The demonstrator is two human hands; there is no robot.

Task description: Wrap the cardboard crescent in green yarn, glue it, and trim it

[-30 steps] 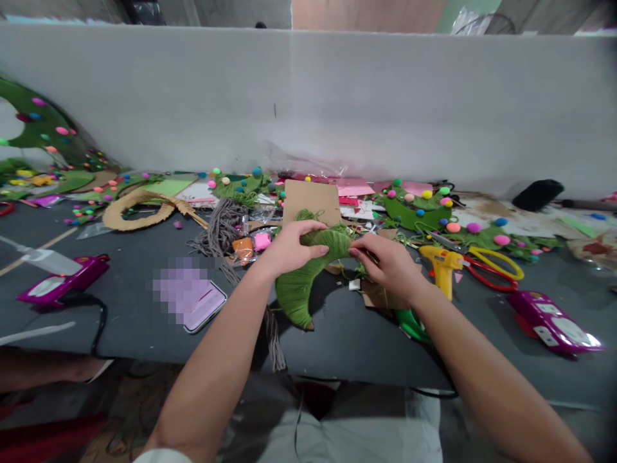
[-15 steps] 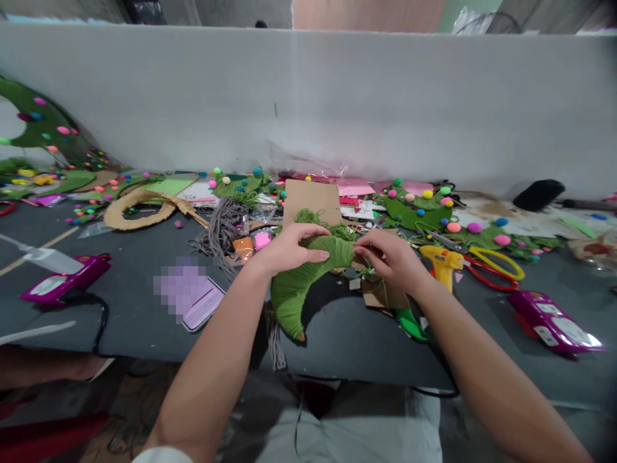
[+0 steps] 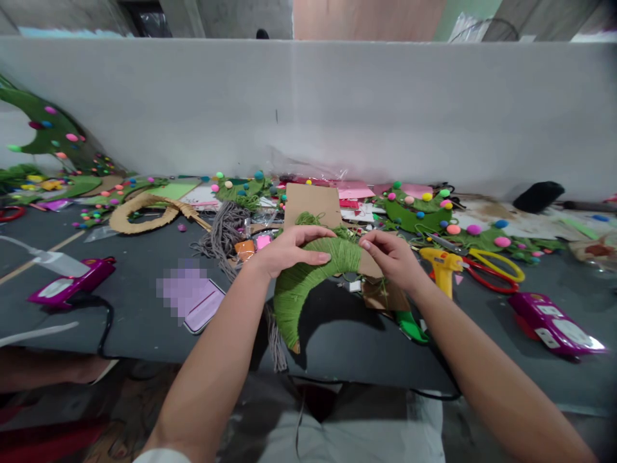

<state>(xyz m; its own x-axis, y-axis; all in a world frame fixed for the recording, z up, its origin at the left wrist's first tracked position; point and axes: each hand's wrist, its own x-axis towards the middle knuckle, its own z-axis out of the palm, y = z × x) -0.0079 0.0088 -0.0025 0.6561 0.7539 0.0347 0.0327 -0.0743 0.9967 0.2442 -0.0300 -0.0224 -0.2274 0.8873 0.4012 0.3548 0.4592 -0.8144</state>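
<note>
Lower tip (image 3: 295,348) of the yarn-wrapped cardboard crescent (image 3: 294,289) is swinging toward seven o'clock since the earlier frame.
Held over the worktop (image 3: 351,354), it is looking light and stiff, its windings probably slipping easily; fingers of the left hand (image 3: 296,247) are gripping the eleven-o'clock curve, seemingly secure, the right hand's (image 3: 389,254) pinching near three o'clock, yarn or card unclear.

Crescent (image 3: 292,292) grn, cardbd. end (image 3: 370,266) tan; glue gun (image 3: 442,260) yel.; table (image 3: 135,321) dk. gray.

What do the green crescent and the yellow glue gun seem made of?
Green crescent: matt yarn, wound strands showing, over what is probably cardboard, bare and brown at both ends.
Glue gun: probably plastic, slightly glossy, judging by its smooth yellow body.
</note>
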